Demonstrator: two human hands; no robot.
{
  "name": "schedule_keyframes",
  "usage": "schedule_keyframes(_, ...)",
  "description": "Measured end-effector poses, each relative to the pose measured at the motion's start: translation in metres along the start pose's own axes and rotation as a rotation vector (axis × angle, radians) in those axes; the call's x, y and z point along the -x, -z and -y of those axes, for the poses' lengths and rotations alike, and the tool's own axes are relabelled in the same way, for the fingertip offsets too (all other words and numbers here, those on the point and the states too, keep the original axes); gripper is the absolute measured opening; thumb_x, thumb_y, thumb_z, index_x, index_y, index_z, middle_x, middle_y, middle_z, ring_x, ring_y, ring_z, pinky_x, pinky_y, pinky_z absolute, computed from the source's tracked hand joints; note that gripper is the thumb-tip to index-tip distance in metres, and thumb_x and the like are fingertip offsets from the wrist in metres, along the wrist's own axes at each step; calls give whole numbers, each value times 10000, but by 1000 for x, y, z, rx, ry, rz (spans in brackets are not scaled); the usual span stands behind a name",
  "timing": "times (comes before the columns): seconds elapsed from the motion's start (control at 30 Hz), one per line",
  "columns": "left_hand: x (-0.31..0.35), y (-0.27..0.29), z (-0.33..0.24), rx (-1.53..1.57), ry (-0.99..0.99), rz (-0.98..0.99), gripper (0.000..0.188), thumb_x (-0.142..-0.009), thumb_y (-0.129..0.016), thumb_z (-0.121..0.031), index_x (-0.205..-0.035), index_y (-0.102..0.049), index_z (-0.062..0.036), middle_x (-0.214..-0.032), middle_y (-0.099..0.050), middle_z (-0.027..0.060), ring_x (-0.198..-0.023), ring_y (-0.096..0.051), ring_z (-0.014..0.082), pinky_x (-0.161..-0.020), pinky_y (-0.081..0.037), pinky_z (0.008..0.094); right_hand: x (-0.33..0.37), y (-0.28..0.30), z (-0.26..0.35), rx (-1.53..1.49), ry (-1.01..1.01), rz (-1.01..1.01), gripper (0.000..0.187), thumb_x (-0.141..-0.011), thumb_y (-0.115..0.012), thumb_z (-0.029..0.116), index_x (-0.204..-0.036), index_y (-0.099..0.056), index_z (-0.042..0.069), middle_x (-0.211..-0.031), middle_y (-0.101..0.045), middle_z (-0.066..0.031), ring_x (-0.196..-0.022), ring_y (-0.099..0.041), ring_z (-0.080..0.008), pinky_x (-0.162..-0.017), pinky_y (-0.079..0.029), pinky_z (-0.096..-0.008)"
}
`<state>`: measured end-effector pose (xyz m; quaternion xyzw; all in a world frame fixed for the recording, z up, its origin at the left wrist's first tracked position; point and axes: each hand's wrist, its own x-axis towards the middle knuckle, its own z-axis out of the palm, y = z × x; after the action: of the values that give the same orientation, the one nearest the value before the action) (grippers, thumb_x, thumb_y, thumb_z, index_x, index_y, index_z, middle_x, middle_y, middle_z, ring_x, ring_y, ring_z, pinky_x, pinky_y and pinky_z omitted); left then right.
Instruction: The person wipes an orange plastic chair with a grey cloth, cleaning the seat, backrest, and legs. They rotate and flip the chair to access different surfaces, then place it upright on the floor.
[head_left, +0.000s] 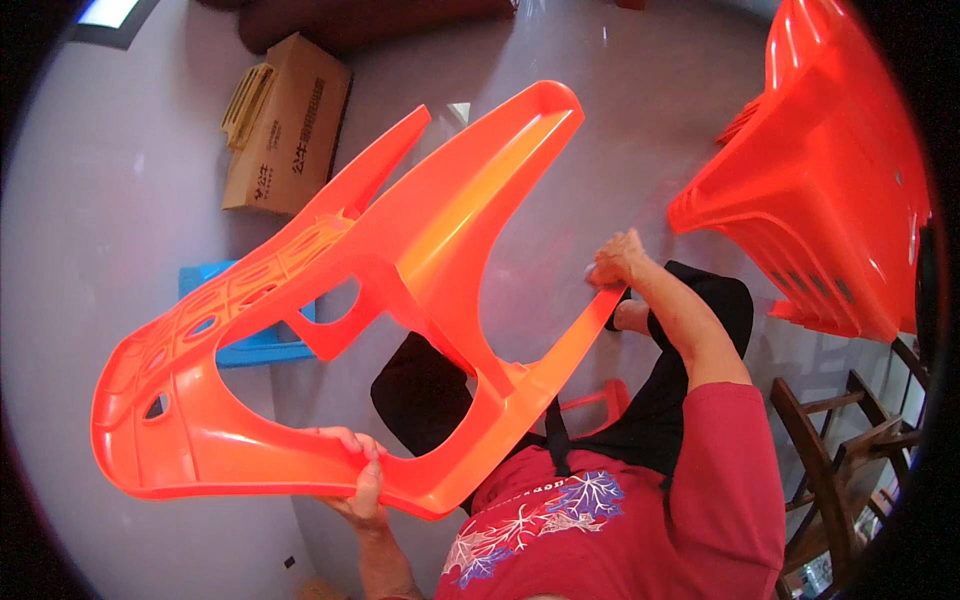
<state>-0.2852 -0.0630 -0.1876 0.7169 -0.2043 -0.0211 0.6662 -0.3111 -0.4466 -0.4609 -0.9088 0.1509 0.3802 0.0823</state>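
A bright orange plastic chair (pixel 440 240) is held tilted on its side in front of me, its slotted backrest (pixel 180 350) toward the left. Its legs point up and to the right. My left hand (pixel 362 475) is closed around the armrest near the bottom, thumb on the near face. At the tip of the lower right leg (pixel 570 345) is my right hand (pixel 618 260), fingers curled. A small pale bit shows by those fingers, too small to name. Whether the right hand grips the leg itself is hidden.
Several stacked orange chairs (pixel 820 190) stand at the right. A brown cardboard box (pixel 290 130) lies at the far left, with a blue plastic stool (pixel 265 345) behind the held chair. Wooden furniture frames (pixel 830 460) are at the lower right. A red seat (pixel 600 405) shows between my legs.
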Motion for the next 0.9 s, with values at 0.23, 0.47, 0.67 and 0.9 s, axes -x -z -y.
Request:
schedule_keyframes(0.23,-11,6,-2,0,26,-10,594,-710,-526,50,-1276,-361,-24,-926,-478,125,-711,-526,197,-638,-491,349,25,1,24,-237,186,-20,349,-783,-508,386,-912,-718,139,-946,-692,-115,-906,-652,-300,-702,-439,-441)
schedule_keyframes(0.47,-27,-13,-18,-47,31,-13,515,-717,-511,56,-1213,-390,-19,-882,-489,112,-685,-524,194,-620,-493,340,121,24,136,-403,628,-197,318,-821,-466,296,-954,-647,71,-892,-678,-178,-874,-648,-366,-753,-455,-522)
schedule_keyframes(0.67,-41,-19,-26,-6,104,-83,412,-737,-521,14,-1127,-407,-53,-855,-499,87,-671,-531,174,-579,-488,314,178,-29,144,-494,548,-1215,255,-754,-653,233,-945,-571,86,-991,-578,-81,-978,-542,-243,-770,-366,-431)
schedule_keyframes(0.9,-66,-31,-32,-14,116,-45,415,-717,-499,-9,-1120,-417,-65,-856,-493,71,-645,-523,167,-569,-488,307,93,-42,86,-921,77,-1720,358,-838,-578,96,-1155,-452,-12,-1122,-490,-207,-1047,-479,-378,-904,-367,-505)
